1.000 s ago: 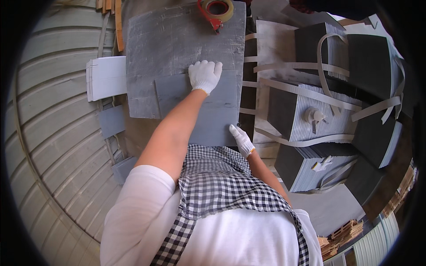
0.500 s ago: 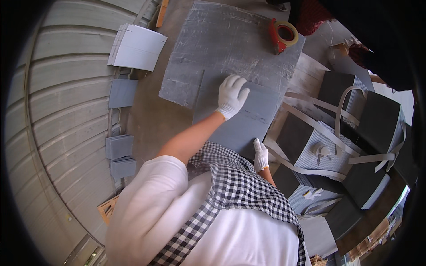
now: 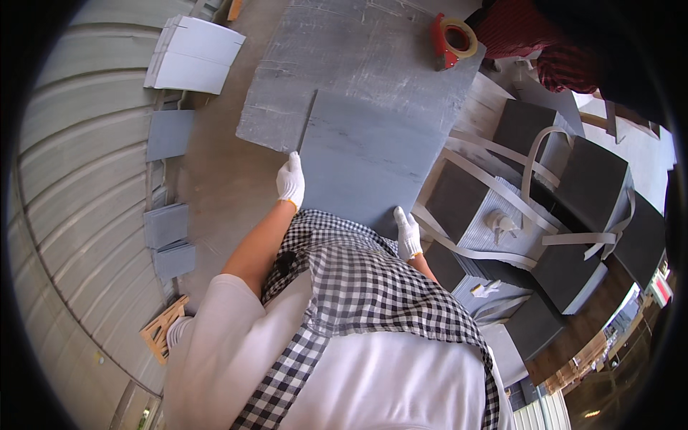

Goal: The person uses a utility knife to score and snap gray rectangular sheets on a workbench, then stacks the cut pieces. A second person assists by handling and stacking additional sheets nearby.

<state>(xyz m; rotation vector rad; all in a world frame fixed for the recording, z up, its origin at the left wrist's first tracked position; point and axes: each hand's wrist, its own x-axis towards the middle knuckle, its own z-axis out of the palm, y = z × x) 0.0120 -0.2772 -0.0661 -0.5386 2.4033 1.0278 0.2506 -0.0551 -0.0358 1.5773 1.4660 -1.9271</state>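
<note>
A flat grey panel [image 3: 362, 161] lies face up, its far part over the scuffed grey worktop [image 3: 344, 46] and its near part reaching past that edge to the checked apron [image 3: 358, 287]. The panel sits between the hands and mostly forward of them. Its near edge is hidden behind the apron, so its long axis cannot be told for certain.

The left hand [image 3: 290, 180], gloved in white, grasps the left edge, farther forward than its partner. The right hand [image 3: 408, 235], also gloved, grasps the panel near its near right corner, thumb uppermost; the fingers beneath are out of sight. Both touch the panel, so neither is nearer.

Beyond, a red tape dispenser [image 3: 443, 51] rests near the worktop's far right side. Strapped stacks of dark panels [image 3: 459, 193] stand to the right.
</note>
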